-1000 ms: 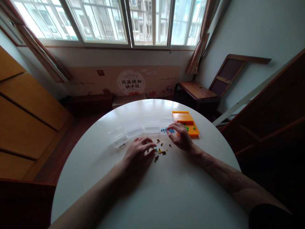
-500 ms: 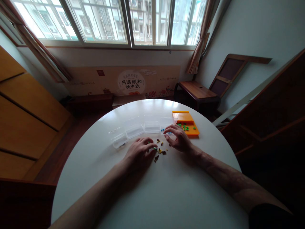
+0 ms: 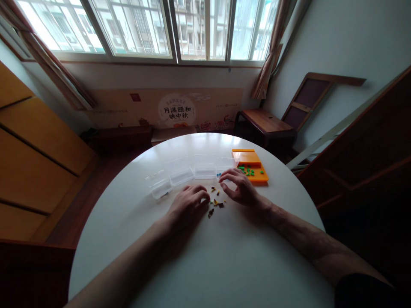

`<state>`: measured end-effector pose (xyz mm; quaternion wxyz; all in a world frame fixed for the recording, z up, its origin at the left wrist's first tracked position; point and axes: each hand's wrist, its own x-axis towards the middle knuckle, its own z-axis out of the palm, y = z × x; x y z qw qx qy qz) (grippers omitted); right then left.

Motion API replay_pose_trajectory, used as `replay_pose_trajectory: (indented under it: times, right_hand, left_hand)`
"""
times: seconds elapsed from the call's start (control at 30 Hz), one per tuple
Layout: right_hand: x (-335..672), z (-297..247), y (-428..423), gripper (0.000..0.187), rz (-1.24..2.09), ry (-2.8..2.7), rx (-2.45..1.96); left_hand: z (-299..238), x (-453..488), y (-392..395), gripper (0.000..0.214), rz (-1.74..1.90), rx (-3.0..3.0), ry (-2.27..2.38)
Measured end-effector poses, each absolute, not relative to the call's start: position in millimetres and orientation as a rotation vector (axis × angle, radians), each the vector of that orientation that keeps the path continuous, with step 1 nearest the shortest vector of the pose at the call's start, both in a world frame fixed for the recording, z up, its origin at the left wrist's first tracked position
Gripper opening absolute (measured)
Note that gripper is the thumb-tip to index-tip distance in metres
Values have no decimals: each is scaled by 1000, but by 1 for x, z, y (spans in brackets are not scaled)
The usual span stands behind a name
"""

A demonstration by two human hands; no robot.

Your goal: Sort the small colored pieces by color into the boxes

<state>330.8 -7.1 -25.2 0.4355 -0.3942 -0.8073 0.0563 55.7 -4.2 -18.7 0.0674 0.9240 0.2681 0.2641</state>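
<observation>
My left hand (image 3: pixel 191 200) rests on the white table with its fingers curled in and the thumb and index tips together. A small green piece (image 3: pixel 211 202) shows right at those fingertips; whether it is gripped is unclear. Beside it lie loose small toy bricks, among them a dark brown piece (image 3: pixel 221 205), a dark piece (image 3: pixel 210 212) and a yellow piece (image 3: pixel 215 202). My right hand (image 3: pixel 239 187) hovers with bent fingers apart, nothing visible between them. It partly covers a clear box (image 3: pixel 227 162) with small blue pieces (image 3: pixel 218 174) in it.
More clear plastic boxes with lids up stand in an arc: one at left (image 3: pixel 161 189), one beside it (image 3: pixel 181 175) and one in the middle (image 3: pixel 205 171). An orange tray (image 3: pixel 260 179) holding several green pieces (image 3: pixel 252 173) is behind my right hand. The round table (image 3: pixel 205 265) spreads out in front.
My left fingers have curled in and drawn slightly back left, thumb and index now together by the green piece. My right hand has shifted slightly left, its fingers still apart.
</observation>
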Motion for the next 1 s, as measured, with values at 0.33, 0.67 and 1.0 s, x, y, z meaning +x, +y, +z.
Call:
replay_pose_trajectory:
  times: [0.33, 0.67, 1.0]
  right_hand:
    - [327, -19, -12, 7, 149, -2123, -825]
    - [322, -17, -14, 9, 174, -2303, -703]
    - [322, -18, -12, 5, 109, -2311, -659]
  left_hand:
    - [-22, 51, 0, 12, 1034, 2575, 876]
    - [-16, 56, -7, 18, 1143, 2414, 875]
    - [-16, 58, -7, 18, 1190, 2475, 837]
